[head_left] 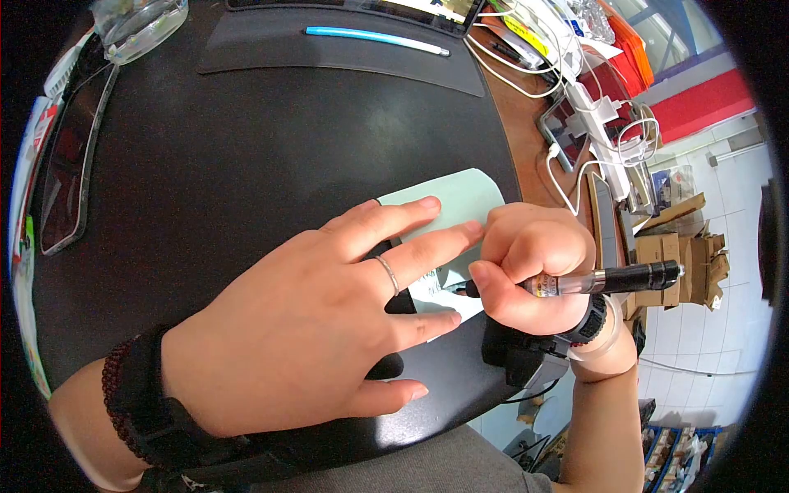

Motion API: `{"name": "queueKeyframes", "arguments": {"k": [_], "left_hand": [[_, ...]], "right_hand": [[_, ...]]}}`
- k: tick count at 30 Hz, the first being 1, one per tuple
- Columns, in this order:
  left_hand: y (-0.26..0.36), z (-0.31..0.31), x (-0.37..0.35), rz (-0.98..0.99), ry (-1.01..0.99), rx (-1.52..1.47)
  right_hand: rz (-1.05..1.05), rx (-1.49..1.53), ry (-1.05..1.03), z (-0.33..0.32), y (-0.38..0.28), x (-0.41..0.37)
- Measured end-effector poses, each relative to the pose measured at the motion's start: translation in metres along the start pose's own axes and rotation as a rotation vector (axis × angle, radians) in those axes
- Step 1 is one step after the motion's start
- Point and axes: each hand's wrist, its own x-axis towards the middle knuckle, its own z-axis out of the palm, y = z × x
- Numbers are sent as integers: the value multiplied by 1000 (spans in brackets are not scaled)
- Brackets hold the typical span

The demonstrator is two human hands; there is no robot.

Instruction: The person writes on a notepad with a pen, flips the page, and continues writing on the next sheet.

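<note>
A small pad with a pale green sheet lies on the black table mat, and dark handwriting shows on its sunlit white part. Across it rests my left hand, fingers spread and a ring on one of them, with fingertips on the paper. My right hand is closed around a pen that has a clear barrel and a black end. The pen's tip points left at the writing, close over the page between my two hands. Part of the pad is hidden beneath my left fingers.
A blue and white pen lies on a dark cover below a screen. To the left are a phone and a glass jar. White cables and a power strip crowd the right side, above cardboard boxes.
</note>
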Motion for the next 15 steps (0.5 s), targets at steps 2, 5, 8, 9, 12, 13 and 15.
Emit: {"name": "queueKeyframes", "arguments": {"k": [2,5,8,9,12,13,15], "left_hand": [[0,-1,0,-4,-5,-4],[-1,-1,1,0,-12,-18],[1,-3,2,-9,-24,-27],[1,-3,2,-7,-23,-26],[1,-3,1,-22,-30,-40],[1,-3,1,-23,-31,-43],[0,-2,1,-24,-33,-47]], "right_hand": [[-7,23,-4,0,1,0],[-12,39,15,-2,1,1],[-4,32,28,-2,1,1],[-1,30,19,-1,1,1],[10,45,11,0,1,0],[10,45,11,1,1,0],[21,27,39,1,1,-1]]}}
